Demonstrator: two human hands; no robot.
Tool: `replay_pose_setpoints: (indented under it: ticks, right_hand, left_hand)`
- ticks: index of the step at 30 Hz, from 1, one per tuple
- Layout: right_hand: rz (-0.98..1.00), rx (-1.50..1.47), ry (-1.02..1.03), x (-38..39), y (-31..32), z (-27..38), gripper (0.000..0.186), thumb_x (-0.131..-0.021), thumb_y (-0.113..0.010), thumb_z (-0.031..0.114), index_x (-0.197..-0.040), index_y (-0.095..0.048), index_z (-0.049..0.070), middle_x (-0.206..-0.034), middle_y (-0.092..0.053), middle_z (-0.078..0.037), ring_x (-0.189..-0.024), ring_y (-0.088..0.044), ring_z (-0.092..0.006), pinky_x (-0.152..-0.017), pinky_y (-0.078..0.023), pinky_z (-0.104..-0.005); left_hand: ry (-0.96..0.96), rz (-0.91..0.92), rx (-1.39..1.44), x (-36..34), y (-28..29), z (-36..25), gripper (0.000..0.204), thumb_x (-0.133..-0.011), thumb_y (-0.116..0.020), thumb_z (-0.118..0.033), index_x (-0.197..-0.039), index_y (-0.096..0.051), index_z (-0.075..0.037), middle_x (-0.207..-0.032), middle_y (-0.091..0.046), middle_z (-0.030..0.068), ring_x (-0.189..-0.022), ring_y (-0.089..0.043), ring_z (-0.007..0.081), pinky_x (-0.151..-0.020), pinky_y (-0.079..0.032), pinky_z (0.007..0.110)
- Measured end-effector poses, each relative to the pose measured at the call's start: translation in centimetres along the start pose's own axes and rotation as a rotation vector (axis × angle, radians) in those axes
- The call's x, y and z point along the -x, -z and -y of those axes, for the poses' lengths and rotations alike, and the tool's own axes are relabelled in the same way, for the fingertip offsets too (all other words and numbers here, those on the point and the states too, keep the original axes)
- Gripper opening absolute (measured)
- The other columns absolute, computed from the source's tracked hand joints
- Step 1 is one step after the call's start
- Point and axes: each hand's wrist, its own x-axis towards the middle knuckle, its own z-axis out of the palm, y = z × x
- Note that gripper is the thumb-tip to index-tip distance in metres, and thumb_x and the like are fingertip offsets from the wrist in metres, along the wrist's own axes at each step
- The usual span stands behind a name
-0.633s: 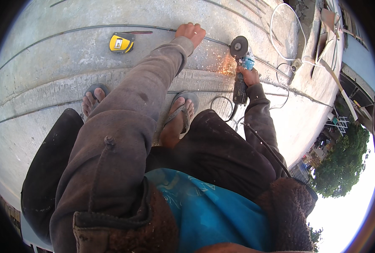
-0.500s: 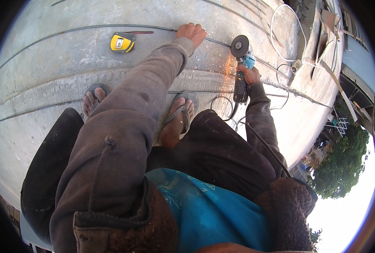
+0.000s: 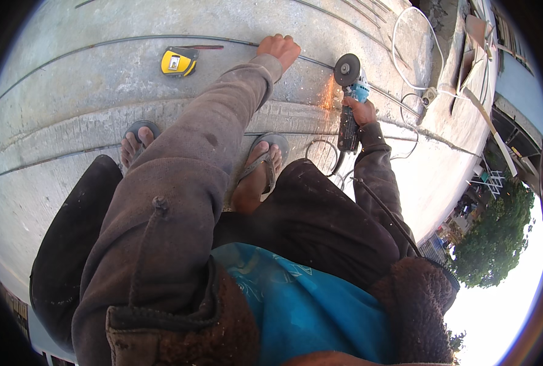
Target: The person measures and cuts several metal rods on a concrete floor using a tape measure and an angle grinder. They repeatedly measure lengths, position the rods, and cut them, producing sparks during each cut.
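Observation:
My right hand (image 3: 361, 111) is wrapped round the body of a teal and black angle grinder (image 3: 348, 131). The grinder's dark disc (image 3: 347, 69) meets a long thin steel rod (image 3: 316, 61) lying on the concrete, and orange sparks (image 3: 328, 93) spray down toward me from that spot. To the left of the disc, my left hand (image 3: 279, 50) is closed over the same rod and presses it to the ground. The exact cut point is hidden behind the disc.
A yellow tape measure (image 3: 178, 61) lies left of my left hand, beside a thin reddish-brown strip (image 3: 201, 47). The grinder's black cable (image 3: 338, 163) loops near my sandalled foot (image 3: 265, 160). A white cord (image 3: 394, 46) curves at the right, and more rods (image 3: 338, 19) lie farther off.
The grinder has shifted very slightly, and the spark spray looks denser and closer to the disc. My left hand stays on the rod.

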Motion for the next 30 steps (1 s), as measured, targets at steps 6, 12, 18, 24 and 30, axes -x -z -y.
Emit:
replay_pose_setpoints:
  ticks: [6, 12, 18, 24, 30]
  right_hand:
    - [0.041, -0.064, -0.057, -1.5, 0.2, -2.2, 0.044, -0.065, -0.073, 0.031, -0.097, -0.071, 0.001, -0.085, -0.07, -0.012, -0.075, -0.066, -0.0213, -0.069, -0.051, -0.0348]
    - [0.019, -0.038, 0.032, -0.8, -0.1, -1.3, 0.032, -0.071, -0.071, 0.025, -0.086, -0.068, -0.002, -0.076, -0.068, -0.01, -0.06, -0.064, -0.0192, -0.06, -0.052, -0.032]
    - [0.011, -0.008, -0.029, -1.3, 0.5, -1.9, 0.043, -0.066, -0.073, 0.031, -0.096, -0.071, 0.001, -0.086, -0.07, -0.012, -0.079, -0.067, -0.0236, -0.072, -0.051, -0.0362]
    - [0.059, -0.04, -0.035, -1.3, 0.7, -0.9, 0.046, -0.065, -0.074, 0.032, -0.098, -0.071, 0.0, -0.087, -0.07, -0.013, -0.08, -0.066, -0.0235, -0.072, -0.051, -0.0356]
    - [0.006, 0.109, -0.037, 0.1, 0.3, 0.9, 0.046, -0.065, -0.075, 0.032, -0.097, -0.07, 0.0, -0.088, -0.069, -0.012, -0.078, -0.065, -0.0216, -0.071, -0.05, -0.0358]
  left_hand:
    - [-0.017, -0.004, 0.017, -0.1, 0.2, -0.2, 0.014, -0.081, -0.061, -0.004, -0.093, -0.07, -0.006, -0.103, -0.066, 0.0112, -0.099, -0.064, 0.0276, -0.079, -0.055, 0.037]
    - [-0.014, 0.026, 0.011, 0.0, 0.4, 0.0, 0.014, -0.081, -0.062, -0.004, -0.093, -0.07, -0.006, -0.103, -0.066, 0.0115, -0.1, -0.064, 0.028, -0.08, -0.055, 0.037]
    - [-0.013, 0.039, 0.021, -0.2, 0.6, -0.3, 0.015, -0.081, -0.062, -0.004, -0.094, -0.07, -0.005, -0.104, -0.065, 0.0115, -0.102, -0.063, 0.0281, -0.081, -0.054, 0.038]
    - [-0.009, 0.017, 0.039, -0.2, 0.3, -0.2, 0.015, -0.081, -0.061, -0.005, -0.093, -0.07, -0.005, -0.104, -0.066, 0.0117, -0.101, -0.063, 0.0278, -0.081, -0.055, 0.038]
    - [-0.003, -0.004, 0.04, 0.0, 0.3, 0.0, 0.014, -0.082, -0.061, -0.005, -0.092, -0.07, -0.005, -0.103, -0.066, 0.012, -0.1, -0.063, 0.0276, -0.079, -0.055, 0.038]
